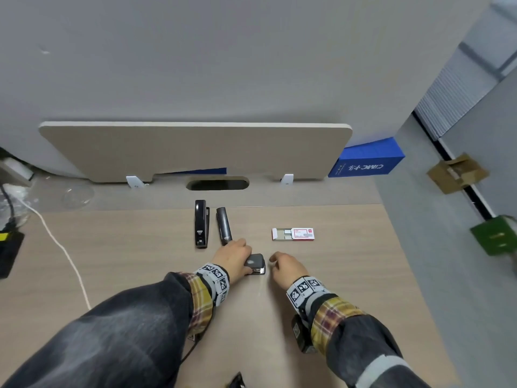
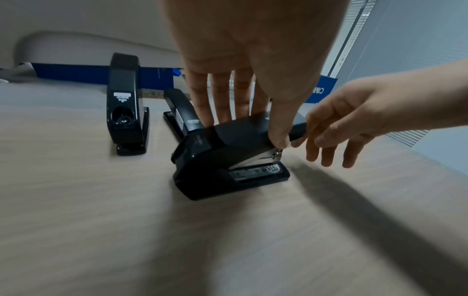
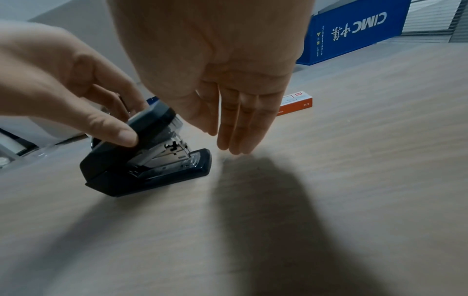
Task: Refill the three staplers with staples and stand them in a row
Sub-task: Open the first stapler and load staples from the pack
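Observation:
A short black stapler (image 1: 256, 264) stands on the wooden desk (image 1: 140, 261), its top raised a little over the metal magazine (image 2: 255, 160). My left hand (image 1: 240, 256) grips it from above, thumb on one side and fingers on the other. My right hand (image 1: 275, 260) hovers just right of the stapler's front end (image 3: 200, 160), its fingers (image 3: 235, 130) straight and holding nothing I can see. Two long black staplers (image 1: 202, 224) (image 1: 223, 229) lie side by side behind the left hand. A red and white staple box (image 1: 293, 234) lies to the right with its tray slid out.
A beige divider panel (image 1: 195, 149) and a cable slot (image 1: 217, 184) close off the back of the desk. A blue box (image 1: 366, 159) stands at the back right. A white cable (image 1: 64, 253) and a black device (image 1: 8, 256) lie at the left.

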### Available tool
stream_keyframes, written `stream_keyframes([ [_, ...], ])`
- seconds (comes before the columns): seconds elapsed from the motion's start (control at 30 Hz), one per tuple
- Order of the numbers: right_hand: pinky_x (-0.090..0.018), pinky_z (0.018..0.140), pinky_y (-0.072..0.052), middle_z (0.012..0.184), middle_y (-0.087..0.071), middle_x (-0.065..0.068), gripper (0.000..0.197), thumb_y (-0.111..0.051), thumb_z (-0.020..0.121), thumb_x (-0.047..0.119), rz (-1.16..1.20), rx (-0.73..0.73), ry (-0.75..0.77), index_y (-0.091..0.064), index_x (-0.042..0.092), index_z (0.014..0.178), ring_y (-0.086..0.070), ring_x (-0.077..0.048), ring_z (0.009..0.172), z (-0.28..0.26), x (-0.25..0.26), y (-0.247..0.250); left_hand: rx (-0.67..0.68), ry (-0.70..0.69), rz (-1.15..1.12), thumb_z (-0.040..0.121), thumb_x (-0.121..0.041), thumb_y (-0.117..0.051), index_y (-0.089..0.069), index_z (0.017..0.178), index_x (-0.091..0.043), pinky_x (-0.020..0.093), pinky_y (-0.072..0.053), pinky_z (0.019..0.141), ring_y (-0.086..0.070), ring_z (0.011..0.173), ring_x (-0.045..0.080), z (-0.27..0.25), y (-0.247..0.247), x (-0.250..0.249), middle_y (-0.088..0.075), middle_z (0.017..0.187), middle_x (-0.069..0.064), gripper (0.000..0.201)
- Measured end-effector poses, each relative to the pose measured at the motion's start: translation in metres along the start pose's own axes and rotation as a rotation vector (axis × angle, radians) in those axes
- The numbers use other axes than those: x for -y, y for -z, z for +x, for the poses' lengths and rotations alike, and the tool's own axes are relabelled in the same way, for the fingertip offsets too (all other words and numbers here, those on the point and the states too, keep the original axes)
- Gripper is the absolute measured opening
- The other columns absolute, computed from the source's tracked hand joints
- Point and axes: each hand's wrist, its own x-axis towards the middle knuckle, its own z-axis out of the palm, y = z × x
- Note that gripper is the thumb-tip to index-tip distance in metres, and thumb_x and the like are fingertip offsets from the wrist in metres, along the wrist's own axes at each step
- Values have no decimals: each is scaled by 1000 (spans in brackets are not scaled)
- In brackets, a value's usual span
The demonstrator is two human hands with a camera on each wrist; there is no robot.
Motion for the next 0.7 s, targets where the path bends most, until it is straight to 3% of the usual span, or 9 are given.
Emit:
stream_keyframes([
  [0.23, -31, 93, -46, 121, -62, -6, 28, -46, 89, 18, 8, 18, -6, -61, 19, 112, -57, -26, 112, 4, -10, -2, 25, 14, 63, 83, -31, -66, -62, 106, -9, 40, -46, 86, -52, 107, 29, 8, -11, -11, -54, 112, 7, 32],
  [0.37, -31, 92, -46, 120, -62, -5, 26, -46, 88, 20, -12, 48, -23, -63, 21, 109, -57, -26, 111, 4, -15, -3, 64, 8, 48, 83, -35, -62, -52, 112, -12, 41, -45, 87, -54, 107, 30, 4, -16, -3, -56, 113, 8, 39],
  [0.47, -31, 92, -47, 119, -63, -5, 26, -47, 88, 20, -11, 59, -25, -64, 21, 107, -58, -26, 109, 7, -13, 0, 104, 49, 51, 83, -22, -57, -48, 116, -15, 43, -45, 88, -52, 111, 30, 0, -20, 7, -55, 116, 7, 35],
  [0.53, -30, 90, -47, 117, -64, -4, 26, -46, 87, 18, -10, 63, -15, -65, 22, 104, -59, -26, 107, 11, -10, 3, 112, 93, -15, 81, -19, -55, -51, 111, -15, 41, -48, 85, -56, 108, 29, 0, -17, 11, -58, 112, 7, 30],
  [0.6, -30, 89, -47, 116, -64, -4, 25, -46, 87, 18, -13, 64, -7, -65, 22, 104, -59, -25, 106, 15, -6, 6, 115, 170, -126, 79, -27, -60, -54, 104, -16, 36, -50, 79, -61, 100, 28, 2, -11, 13, -63, 107, 6, 29],
  [0.7, -31, 89, -48, 116, -64, -4, 25, -46, 88, 20, -10, 60, -4, -65, 22, 105, -60, -26, 106, 22, -1, 11, 114, 312, -417, 72, -35, -71, -54, 92, -20, 29, -45, 69, -60, 83, 23, 8, -7, 16, -64, 94, 3, 30],
])
